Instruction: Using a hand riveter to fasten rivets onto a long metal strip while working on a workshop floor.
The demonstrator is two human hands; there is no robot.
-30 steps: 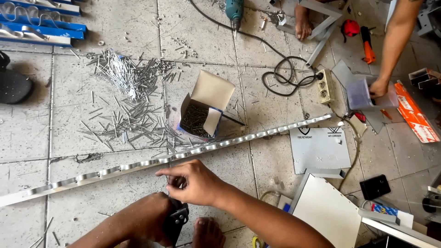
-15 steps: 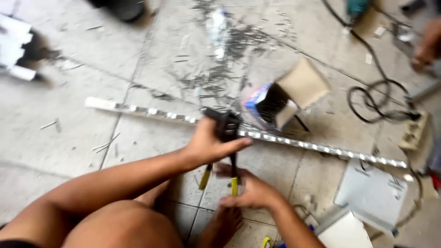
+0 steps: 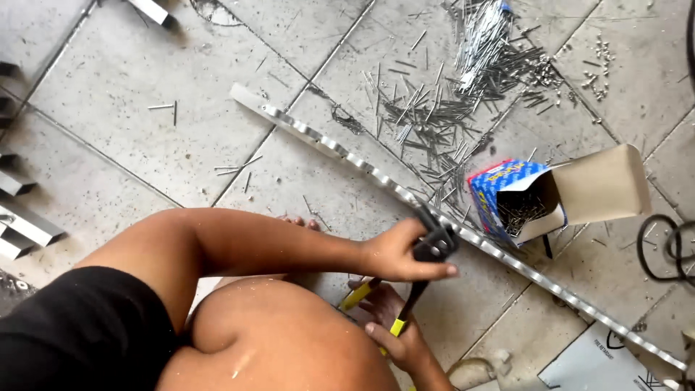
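Tiled floor (image 3: 145,94): left hand (image 3: 394,253) clamped over rivet tool head (image 3: 434,242) steadying it on metal strip (image 3: 347,156), right hand (image 3: 394,329) gripping yellow handles (image 3: 397,326) for leverage.

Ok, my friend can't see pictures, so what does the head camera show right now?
A person crouched on a tiled floor presses a black hand riveter onto a long shiny metal strip; the left hand steadies its head, the right hand grips its yellow-tipped handles. Loose rivets and an open blue box lie beyond.
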